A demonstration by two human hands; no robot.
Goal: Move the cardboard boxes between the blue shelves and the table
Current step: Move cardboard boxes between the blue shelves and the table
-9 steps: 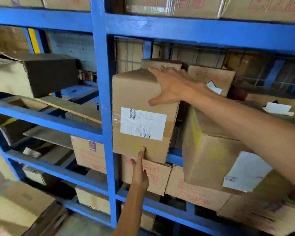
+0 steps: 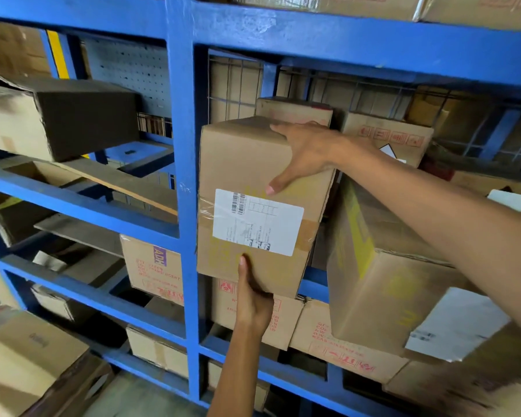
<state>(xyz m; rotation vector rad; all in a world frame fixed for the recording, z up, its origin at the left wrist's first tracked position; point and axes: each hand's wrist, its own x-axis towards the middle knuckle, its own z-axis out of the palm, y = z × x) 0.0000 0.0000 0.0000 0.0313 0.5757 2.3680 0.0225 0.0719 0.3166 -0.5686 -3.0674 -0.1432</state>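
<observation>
Right hand: the right hand [image 2: 307,155] lies spread over the top right corner of the cardboard box [image 2: 238,167] — fingers flat along the top, thumb pressed down the front face, so the top edge is clasped between them.
Left hand: the left hand [image 2: 253,299] comes up from the bottom of the frame and cups the lower front edge. The thumb stands straight up the front face; the fingers are out of sight beneath (presumably bearing the base).
Box position: centre of the frame, in the bay just right of the upright [image 2: 181,176] of the blue shelves [image 2: 343,46], front face towards the camera. Its bottom edge overlaps the shelf beam; whether it rests there or is carried I cannot tell.
Markings: a white shipping label [image 2: 257,221] on the front, with clear tape [image 2: 206,209] across the seam at its left.
Neighbours: a bigger box [image 2: 382,281] just beside it at centre right, tilted; a red-printed box [image 2: 286,320] directly below; a smaller box [image 2: 295,108] behind it.
Handling: stiff corrugated card with crisp corners, so it should keep its shape under a two-handed grip. The weight is unknown, though the size suggests one person can manage it. The card looks dry and matt — not slippery, but the tape and label are smoother, so fingers are better kept off them.
Where to hold: one palm beneath the base, the other over an opposite top edge, as now; diagonal corners should stop it tipping.
Table: not in view.
</observation>
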